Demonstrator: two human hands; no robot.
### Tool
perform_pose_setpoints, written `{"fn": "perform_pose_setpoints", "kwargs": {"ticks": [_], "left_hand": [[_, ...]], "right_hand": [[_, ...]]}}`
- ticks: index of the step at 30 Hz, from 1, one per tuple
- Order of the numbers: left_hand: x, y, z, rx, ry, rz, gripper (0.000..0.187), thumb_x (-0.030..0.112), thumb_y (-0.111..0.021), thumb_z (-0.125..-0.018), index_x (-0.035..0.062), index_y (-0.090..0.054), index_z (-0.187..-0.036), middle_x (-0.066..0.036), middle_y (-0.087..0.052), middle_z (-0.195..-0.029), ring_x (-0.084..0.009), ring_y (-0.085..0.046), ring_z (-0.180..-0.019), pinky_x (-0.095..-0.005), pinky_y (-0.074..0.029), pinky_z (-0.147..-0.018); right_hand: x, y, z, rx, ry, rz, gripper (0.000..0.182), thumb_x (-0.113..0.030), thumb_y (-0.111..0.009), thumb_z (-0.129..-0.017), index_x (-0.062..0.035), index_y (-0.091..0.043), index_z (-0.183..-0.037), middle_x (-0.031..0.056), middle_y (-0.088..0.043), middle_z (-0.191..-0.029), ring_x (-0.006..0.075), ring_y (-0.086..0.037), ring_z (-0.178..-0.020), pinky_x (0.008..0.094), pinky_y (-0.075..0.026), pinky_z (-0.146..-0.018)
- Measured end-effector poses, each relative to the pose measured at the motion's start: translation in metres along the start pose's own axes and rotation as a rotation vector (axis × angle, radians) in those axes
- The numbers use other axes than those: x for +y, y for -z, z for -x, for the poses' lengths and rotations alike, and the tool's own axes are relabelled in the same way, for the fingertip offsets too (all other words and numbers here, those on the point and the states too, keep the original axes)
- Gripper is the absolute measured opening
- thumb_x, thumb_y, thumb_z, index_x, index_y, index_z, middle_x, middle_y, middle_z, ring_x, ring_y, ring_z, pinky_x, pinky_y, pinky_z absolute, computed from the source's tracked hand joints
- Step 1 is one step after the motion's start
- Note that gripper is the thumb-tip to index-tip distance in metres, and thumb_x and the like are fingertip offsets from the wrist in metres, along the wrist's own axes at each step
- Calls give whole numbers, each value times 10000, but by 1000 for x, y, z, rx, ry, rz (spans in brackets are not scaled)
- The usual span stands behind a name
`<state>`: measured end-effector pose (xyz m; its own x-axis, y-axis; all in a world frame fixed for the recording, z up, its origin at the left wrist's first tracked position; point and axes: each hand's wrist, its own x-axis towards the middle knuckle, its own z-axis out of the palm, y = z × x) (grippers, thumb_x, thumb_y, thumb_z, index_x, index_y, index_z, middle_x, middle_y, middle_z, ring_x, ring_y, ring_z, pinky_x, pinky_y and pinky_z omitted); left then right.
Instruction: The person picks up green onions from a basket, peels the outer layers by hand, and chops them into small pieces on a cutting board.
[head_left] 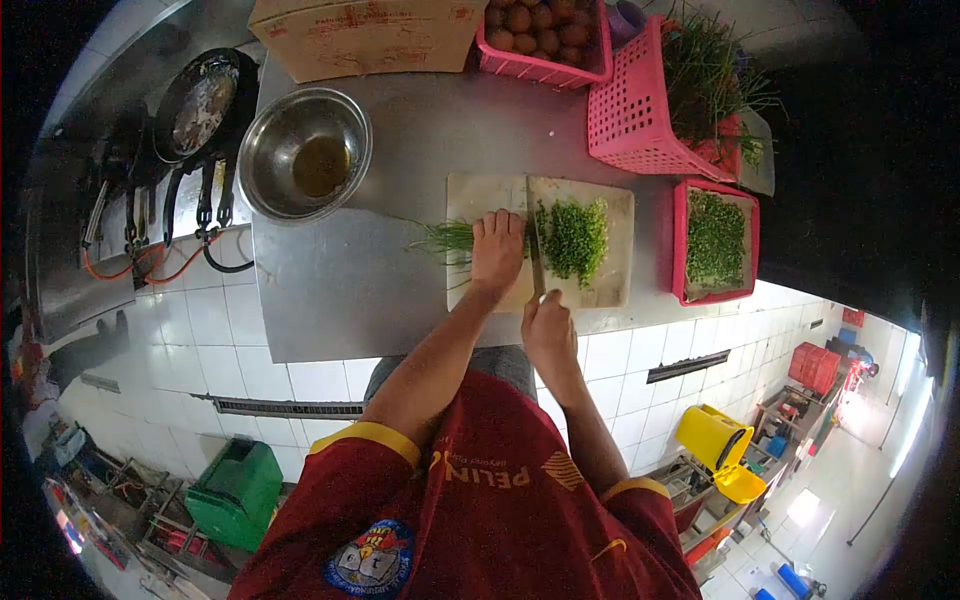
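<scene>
My left hand [498, 252] presses a bunch of green onions [447, 238] onto a pale cutting board [612, 285], fingers together. Their thin green ends stick out to the left of the hand. In my right hand [549, 330] is a kitchen knife [536, 255], gripped by its handle. Its blade runs away from me, just right of my left fingertips. A pile of chopped green onions [575, 240] lies on the board, right of the blade.
On the steel table [330, 290] stand a metal bowl [262, 165] with brownish liquid, a cardboard box [370, 40], a pink basket of eggs [540, 68], a pink basket [630, 110] with green stalks and a pink tray [681, 245] of chopped greens. A stove with a black pan [205, 105] is left.
</scene>
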<state>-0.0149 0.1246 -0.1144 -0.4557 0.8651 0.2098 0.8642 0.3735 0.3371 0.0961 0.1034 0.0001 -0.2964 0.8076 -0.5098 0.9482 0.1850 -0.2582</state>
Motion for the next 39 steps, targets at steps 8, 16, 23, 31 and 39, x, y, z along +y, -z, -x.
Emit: {"fn": "perform_pose_setpoints", "kwargs": {"ticks": [8,16,23,31,39], "left_hand": [[-1,0,-6,35,-3,-31,196,126,-543,-850,34,-552,-1023,-112,-504,-1003,-269,-485,-981,-415,-385,-874],[-2,-3,0,-69,20,45,327,92,-536,-842,10,-477,-1154,-128,-501,-1043,-288,-482,-1019,-420,-377,-912],[0,6,-3,-100,17,35,398,75,-546,-839,9,-440,-1216,-123,-500,-1062,-284,-481,-1023,-419,-367,-922],[-2,3,-3,-93,25,90,379,61,-538,-841,17,-437,-1204,-132,-505,-1073,-297,-480,-1041,-434,-367,-914],[-1,11,-3,-110,22,125,383,42,-545,-834,11,-430,-1198,-131,-508,-1068,-297,-481,-1040,-442,-363,-924]], "right_hand": [[44,-76,-39,3,-11,-78,454,-302,-420,-980,74,-378,-1232,324,-641,-861,488,-638,-832,520,-524,-694],[-7,5,-7,16,23,7,349,-240,-457,-962,96,-429,-1054,307,-642,-815,463,-650,-807,536,-525,-707],[21,-50,-1,-70,-98,-129,301,-205,-447,-956,73,-440,-1072,355,-618,-895,486,-627,-902,524,-511,-739],[0,-15,-30,110,91,-79,320,-215,-463,-956,97,-443,-1024,316,-626,-765,480,-634,-786,566,-502,-697],[13,-33,3,-109,-106,-123,307,-222,-438,-968,80,-438,-1026,327,-631,-868,479,-628,-880,541,-506,-732]]}}
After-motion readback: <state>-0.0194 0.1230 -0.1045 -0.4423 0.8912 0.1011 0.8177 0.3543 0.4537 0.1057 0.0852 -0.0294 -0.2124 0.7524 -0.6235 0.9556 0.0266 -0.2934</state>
